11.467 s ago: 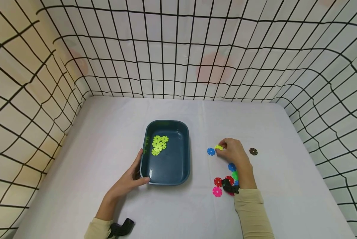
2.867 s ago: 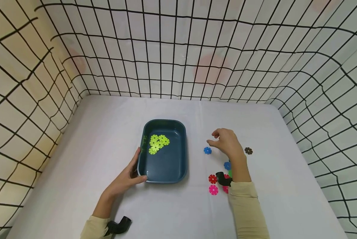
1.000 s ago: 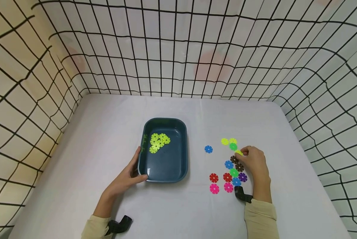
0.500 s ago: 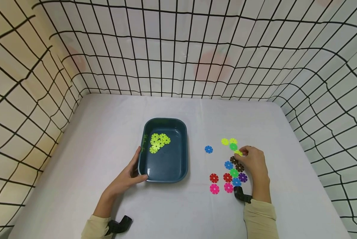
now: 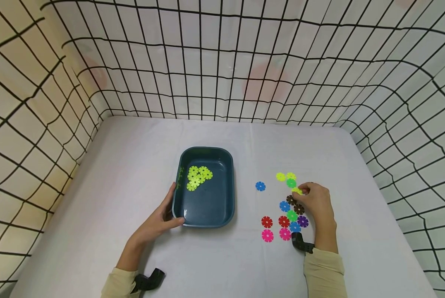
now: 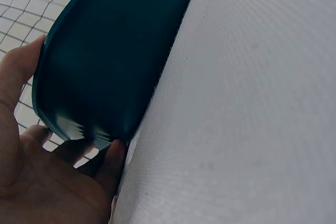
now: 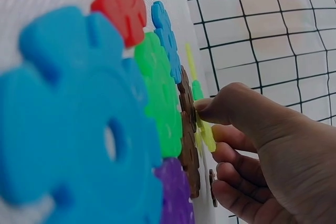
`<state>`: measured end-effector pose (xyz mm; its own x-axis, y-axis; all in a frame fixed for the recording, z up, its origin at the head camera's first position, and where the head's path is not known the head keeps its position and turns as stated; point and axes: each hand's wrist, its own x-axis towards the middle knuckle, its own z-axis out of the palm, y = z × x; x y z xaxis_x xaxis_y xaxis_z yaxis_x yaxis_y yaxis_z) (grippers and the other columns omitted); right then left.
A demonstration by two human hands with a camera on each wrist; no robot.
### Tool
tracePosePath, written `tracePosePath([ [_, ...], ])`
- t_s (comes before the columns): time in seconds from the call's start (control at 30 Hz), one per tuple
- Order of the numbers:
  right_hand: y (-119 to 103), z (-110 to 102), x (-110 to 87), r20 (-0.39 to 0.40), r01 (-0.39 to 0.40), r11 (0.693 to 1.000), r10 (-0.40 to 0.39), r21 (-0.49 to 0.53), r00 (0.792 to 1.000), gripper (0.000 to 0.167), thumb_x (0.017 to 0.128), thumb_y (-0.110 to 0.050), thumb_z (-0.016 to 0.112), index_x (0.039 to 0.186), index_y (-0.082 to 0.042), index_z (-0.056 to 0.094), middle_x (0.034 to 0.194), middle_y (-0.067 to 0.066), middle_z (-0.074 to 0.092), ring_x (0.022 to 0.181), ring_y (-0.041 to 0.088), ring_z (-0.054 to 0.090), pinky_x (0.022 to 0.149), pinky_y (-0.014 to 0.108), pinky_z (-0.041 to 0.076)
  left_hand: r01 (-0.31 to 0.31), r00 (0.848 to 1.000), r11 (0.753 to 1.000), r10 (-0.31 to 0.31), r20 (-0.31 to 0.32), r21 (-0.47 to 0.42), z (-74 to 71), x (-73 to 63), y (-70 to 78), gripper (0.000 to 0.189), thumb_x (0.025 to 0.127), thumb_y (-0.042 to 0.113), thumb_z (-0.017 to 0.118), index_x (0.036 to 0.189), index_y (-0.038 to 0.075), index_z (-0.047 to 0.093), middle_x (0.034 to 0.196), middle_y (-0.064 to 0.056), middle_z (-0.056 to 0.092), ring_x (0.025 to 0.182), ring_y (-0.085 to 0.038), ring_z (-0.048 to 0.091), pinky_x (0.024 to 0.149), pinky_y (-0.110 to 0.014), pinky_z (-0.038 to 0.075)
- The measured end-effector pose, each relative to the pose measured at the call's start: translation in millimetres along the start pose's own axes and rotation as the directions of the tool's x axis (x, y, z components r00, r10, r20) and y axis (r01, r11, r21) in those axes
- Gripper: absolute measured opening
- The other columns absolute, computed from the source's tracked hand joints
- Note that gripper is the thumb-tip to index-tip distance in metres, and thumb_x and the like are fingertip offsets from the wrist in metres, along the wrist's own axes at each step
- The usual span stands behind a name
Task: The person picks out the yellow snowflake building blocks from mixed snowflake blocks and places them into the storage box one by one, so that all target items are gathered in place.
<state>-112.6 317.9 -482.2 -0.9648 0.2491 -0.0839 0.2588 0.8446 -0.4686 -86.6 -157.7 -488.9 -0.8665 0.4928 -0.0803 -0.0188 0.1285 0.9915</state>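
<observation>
My left hand (image 5: 157,223) grips the near left corner of a dark teal plastic tray (image 5: 209,211), thumb at the rim and fingers along its side. Several yellow-green snowflake discs (image 5: 194,181) lie in the tray's left half. At the table's right, my right hand (image 5: 317,200) pinches another yellow-green snowflake disc (image 7: 207,136) between thumb and fingers, low over the white cloth. This disc is close beside a green disc (image 5: 291,183) and a brown disc (image 5: 291,200). Two more yellow-green discs, one of them the left yellow disc (image 5: 280,177), lie just beyond.
Red discs (image 5: 266,222), pink discs (image 5: 267,236), blue discs (image 5: 284,206) and a purple disc (image 5: 302,221) lie nearer me on the white cloth (image 5: 151,145). A lone blue disc (image 5: 260,186) sits between tray and group. Black wire mesh (image 5: 222,54) encloses the back and sides.
Earlier my right hand pinched a yellow-green disc near the lone blue disc, then was unfolded there; it has since shifted right and nearer me to another disc. Within the last second, almost nothing moved.
</observation>
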Motion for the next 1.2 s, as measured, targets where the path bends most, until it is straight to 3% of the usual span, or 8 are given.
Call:
tracePosePath([
  [0.53,-10,-5,-0.9,0.019,0.0,1.0,0.0,0.014,1.0,0.042,0.085,-0.026,0.072,0.117,0.002,0.066,0.105,0.021,0.066,0.092,0.03,0.056,0.083,0.045,0.054,-0.012,1.0,1.0,0.012,0.0,-0.001,-1.3,-0.2,-4.1,0.101,0.09,0.01,0.067,0.156,0.037,-0.005,0.165,-0.008,-0.011,0.147,-0.05,0.005,0.111,-0.066,0.021],
  [0.9,-28,-11,3.0,-0.016,0.089,0.996,-0.09,-0.006,0.996,0.041,0.084,-0.025,0.073,0.113,0.003,0.068,0.102,0.021,0.067,0.088,0.029,0.057,0.077,0.043,0.055,-0.017,1.0,1.0,0.017,0.007,-0.001,-2.6,2.8,-3.3,0.101,0.089,0.01,0.067,0.156,0.037,-0.004,0.165,-0.005,-0.011,0.148,-0.048,0.006,0.111,-0.065,0.021],
  [1.2,-62,-11,11.3,0.005,0.156,0.988,-0.156,0.0,0.988,0.04,0.083,-0.024,0.075,0.113,0.002,0.069,0.104,0.021,0.067,0.092,0.031,0.059,0.081,0.045,0.055,-0.018,1.0,1.0,0.018,0.002,-0.009,-2.7,2.6,-3.7,0.1,0.09,0.009,0.066,0.156,0.038,-0.004,0.165,-0.004,-0.011,0.149,-0.046,0.004,0.112,-0.064,0.018],
])
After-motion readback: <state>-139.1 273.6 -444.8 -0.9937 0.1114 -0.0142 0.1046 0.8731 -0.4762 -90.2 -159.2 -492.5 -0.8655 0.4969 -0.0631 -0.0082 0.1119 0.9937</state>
